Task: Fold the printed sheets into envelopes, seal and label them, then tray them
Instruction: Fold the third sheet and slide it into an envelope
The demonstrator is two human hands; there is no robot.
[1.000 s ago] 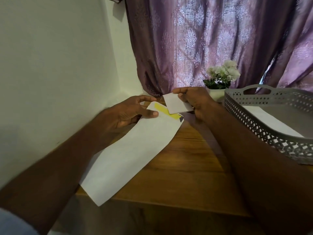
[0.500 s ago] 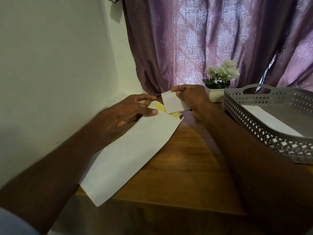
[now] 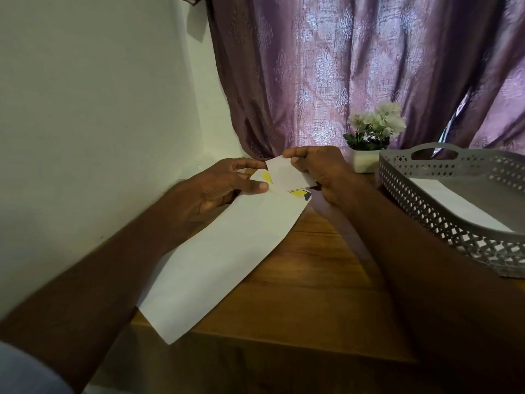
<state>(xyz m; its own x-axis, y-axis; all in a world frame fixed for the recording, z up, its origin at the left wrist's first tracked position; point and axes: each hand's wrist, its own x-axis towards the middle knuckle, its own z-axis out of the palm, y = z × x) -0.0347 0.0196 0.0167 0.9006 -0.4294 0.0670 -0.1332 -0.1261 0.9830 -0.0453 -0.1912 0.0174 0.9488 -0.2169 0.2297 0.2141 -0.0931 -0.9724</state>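
Envelope on table, mouth pinned by our left hand | right hand pinches folded sheet at mouth, not yet in | tray holds one envelope | sealing, labelling, traying remain

Bare wood of the brown wooden table lay open between the long white paper envelope and the grey perforated plastic tray, a lane a hand could pass along. The pale plastered wall closed off the left side, just beside the envelope. At the back, the purple patterned curtain and the small white pot of pale flowers blocked the far edge. The tray's raised wall barred the right.
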